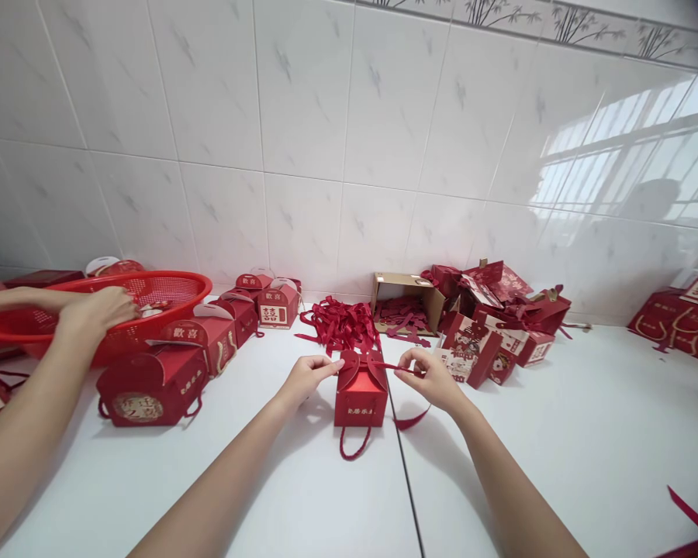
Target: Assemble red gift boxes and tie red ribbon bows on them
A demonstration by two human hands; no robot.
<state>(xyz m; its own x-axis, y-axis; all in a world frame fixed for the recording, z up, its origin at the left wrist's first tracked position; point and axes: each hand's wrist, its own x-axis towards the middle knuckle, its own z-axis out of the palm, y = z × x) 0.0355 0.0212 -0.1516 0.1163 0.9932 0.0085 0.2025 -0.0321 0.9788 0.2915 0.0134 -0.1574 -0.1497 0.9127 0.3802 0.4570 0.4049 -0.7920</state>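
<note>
Both forearms reached forward, converging on a red gift box (359,407), which stood on the white tabletop (302,496), well in from its back edge. The right hand (433,380) bent inward, fingers pinching a dark-red ribbon (388,366); the left hand (311,380) touched the box's top left, its exact grip unclear.

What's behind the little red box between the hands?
A pile of red ribbons, with an open cardboard box to its right. The little red box hides what is right behind it.
</note>
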